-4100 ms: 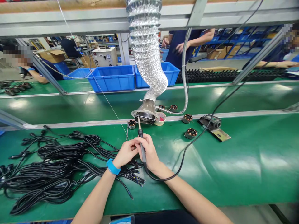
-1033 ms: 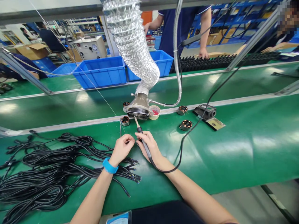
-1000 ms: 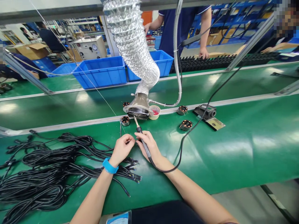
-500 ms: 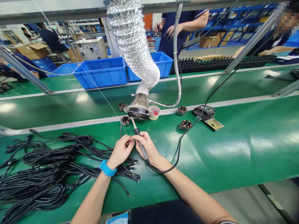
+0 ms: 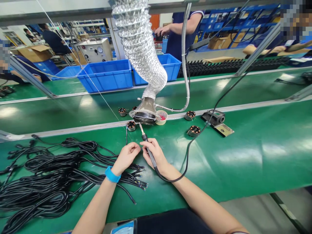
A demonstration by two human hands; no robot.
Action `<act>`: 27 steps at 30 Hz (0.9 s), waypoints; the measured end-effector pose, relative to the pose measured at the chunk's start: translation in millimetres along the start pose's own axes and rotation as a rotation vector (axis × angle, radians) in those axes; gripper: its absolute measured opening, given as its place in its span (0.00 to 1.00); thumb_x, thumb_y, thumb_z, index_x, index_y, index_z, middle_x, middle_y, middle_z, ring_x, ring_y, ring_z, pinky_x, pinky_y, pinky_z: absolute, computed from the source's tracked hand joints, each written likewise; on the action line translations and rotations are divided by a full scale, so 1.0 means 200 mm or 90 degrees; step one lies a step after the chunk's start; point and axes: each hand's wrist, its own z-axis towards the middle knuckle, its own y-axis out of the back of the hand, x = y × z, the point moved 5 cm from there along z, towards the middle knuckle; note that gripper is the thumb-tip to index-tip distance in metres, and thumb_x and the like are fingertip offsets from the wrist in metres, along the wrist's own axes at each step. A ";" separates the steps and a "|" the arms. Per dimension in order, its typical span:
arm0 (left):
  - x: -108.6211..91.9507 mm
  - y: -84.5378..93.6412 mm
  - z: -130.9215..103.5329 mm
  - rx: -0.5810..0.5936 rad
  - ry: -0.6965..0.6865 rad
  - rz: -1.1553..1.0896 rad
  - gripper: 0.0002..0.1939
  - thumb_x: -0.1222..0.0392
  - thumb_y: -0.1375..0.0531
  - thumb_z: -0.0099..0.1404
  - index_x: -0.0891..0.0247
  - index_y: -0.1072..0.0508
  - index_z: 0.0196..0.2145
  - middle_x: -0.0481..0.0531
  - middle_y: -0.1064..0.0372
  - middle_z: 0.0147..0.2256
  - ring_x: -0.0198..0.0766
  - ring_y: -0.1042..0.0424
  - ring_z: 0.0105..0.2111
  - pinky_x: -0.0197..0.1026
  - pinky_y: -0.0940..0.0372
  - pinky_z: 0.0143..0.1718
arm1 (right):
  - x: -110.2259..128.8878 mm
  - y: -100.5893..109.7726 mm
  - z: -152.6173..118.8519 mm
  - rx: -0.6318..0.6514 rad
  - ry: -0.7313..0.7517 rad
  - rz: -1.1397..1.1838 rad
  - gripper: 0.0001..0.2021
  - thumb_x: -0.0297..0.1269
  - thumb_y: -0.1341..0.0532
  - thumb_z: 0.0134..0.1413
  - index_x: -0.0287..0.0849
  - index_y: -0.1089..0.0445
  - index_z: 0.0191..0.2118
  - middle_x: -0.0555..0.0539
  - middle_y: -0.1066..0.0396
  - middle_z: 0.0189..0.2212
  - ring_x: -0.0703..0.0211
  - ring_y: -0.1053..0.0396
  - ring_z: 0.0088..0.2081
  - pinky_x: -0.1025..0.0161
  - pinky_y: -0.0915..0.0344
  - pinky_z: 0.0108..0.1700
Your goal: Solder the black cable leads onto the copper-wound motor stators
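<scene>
My right hand (image 5: 156, 156) is wrapped round the handle of a soldering iron (image 5: 150, 152), whose tip points up and away, just below the fume hood (image 5: 145, 113). Close beside it, my left hand (image 5: 127, 157) is closed in a pinch. A thin solder wire (image 5: 103, 97) slants down from overhead to its fingertips; the end is hidden. Just beyond the hands sits a motor stator (image 5: 131, 126) with copper windings, and a black cable stands against its left side. Black cables (image 5: 58, 162) with stripped coloured ends lie in a heap left of my left wrist.
Two more stators (image 5: 194, 131) (image 5: 189, 115) sit to the right, near an iron stand (image 5: 214, 117). A roll of tape (image 5: 161, 117) is beside the hood. Another stator (image 5: 122, 112) is on the far belt. Blue bins (image 5: 106, 78) stand behind; co-workers are across the line.
The iron's tip has shifted slightly right, and my hands are a little further apart. On the far belt a stator has moved left, with another showing behind it. Co-workers' arms have moved.
</scene>
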 end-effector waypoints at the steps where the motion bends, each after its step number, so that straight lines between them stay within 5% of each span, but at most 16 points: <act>1: 0.00 0.00 0.00 -0.001 -0.003 0.003 0.12 0.53 0.43 0.64 0.64 0.32 0.29 0.45 0.40 0.24 0.30 0.45 0.22 0.33 0.49 0.23 | 0.01 0.01 0.01 -0.016 0.001 -0.002 0.21 0.24 0.45 0.57 0.47 0.35 0.54 0.45 0.38 0.42 0.63 0.32 0.38 0.64 0.31 0.43; 7: 0.00 0.01 0.00 -0.012 0.004 0.014 0.12 0.53 0.43 0.62 0.65 0.31 0.29 0.46 0.38 0.25 0.31 0.43 0.23 0.34 0.48 0.24 | 0.05 0.13 0.03 -0.136 -0.006 -0.028 0.13 0.28 0.43 0.60 0.45 0.30 0.49 0.46 0.27 0.37 0.61 0.28 0.36 0.62 0.30 0.41; 12: -0.01 0.01 0.00 -0.030 0.028 0.010 0.12 0.51 0.42 0.61 0.64 0.30 0.28 0.46 0.38 0.24 0.32 0.43 0.23 0.35 0.48 0.24 | 0.09 0.22 -0.01 -0.235 -0.015 -0.077 0.08 0.32 0.44 0.60 0.44 0.28 0.32 0.50 0.25 0.26 0.60 0.27 0.27 0.61 0.30 0.34; 27: 0.00 0.01 0.01 -0.024 0.044 -0.013 0.12 0.51 0.41 0.60 0.64 0.30 0.28 0.44 0.39 0.22 0.31 0.45 0.21 0.35 0.50 0.24 | 0.09 0.19 0.00 -0.186 -0.003 -0.051 0.12 0.32 0.46 0.60 0.44 0.29 0.28 0.51 0.26 0.22 0.61 0.28 0.24 0.63 0.31 0.32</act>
